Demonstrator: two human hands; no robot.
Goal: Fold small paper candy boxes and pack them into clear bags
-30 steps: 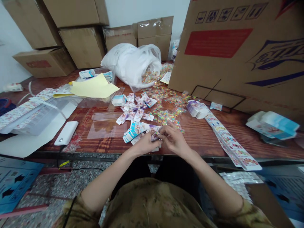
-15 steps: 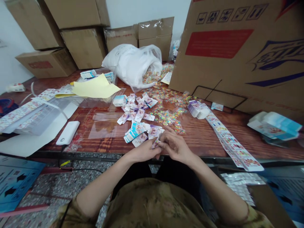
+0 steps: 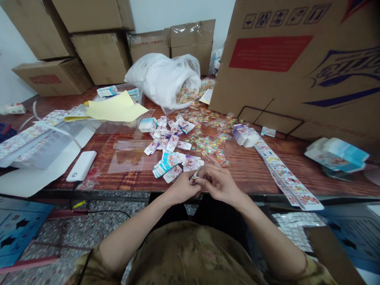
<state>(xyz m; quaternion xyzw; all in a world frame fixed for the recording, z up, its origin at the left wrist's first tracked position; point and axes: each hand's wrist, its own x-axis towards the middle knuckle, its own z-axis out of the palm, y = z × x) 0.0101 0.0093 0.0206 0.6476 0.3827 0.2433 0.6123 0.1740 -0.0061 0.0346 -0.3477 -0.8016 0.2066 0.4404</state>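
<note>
At the table's front edge, my left hand [image 3: 183, 187] is closed around a small printed packet [image 3: 194, 177], mostly hidden by fingers. My right hand [image 3: 219, 181] meets it from the other side, thumb and fingers pinching the same packet. Just beyond lie purple-and-white printed packets [image 3: 192, 162] and a fanned stack of blue-and-white ones [image 3: 162, 168]. A looser heap of purple-and-white packets [image 3: 170, 135] is farther back. Clear sachets with colourful bits [image 3: 209, 145] spread to its right, spilling from a white plastic bag [image 3: 162, 81].
A large cardboard box [image 3: 276, 89] stands at the back right. A printed strip [image 3: 283, 172] and a blue-and-white stack [image 3: 337, 154] lie on the right. Leftward are a white power bank [image 3: 81, 166] with a cable, yellow paper [image 3: 114, 109] and printed sheets [image 3: 44, 134]. Cartons [image 3: 101, 55] line the wall.
The camera view has shifted slightly. Both hands stay together at the table edge, and the packet between them is now turned a little and more covered by the fingers.
</note>
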